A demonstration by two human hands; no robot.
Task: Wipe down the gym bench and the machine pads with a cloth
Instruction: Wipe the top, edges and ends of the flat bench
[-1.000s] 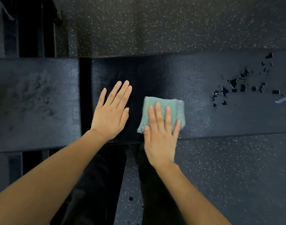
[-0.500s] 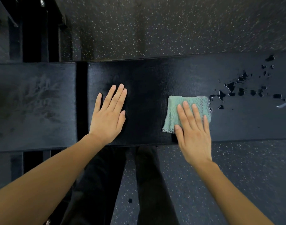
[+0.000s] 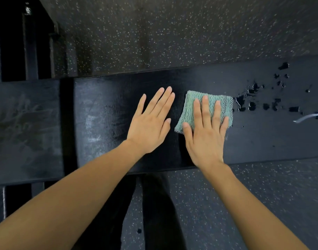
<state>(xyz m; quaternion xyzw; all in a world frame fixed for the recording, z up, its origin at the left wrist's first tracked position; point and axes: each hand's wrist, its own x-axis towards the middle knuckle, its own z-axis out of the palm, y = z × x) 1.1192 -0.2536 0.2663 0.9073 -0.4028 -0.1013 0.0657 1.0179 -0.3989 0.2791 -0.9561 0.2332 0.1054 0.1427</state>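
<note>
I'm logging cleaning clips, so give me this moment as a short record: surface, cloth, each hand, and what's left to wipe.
surface: black bench pad, separated by a gap from a second pad on its left
cloth: green cloth, folded, lying flat on the bench pad
right hand: right hand flat on the cloth, fingers straight, pressing it down
left hand: left hand flat on the bare pad beside the cloth
left to wipe: liquid droplets just right of the cloth

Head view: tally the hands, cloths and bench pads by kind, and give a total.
Hands: 2, left hand and right hand
cloth: 1
Bench pads: 2, long pad and short pad
Total: 5
</note>
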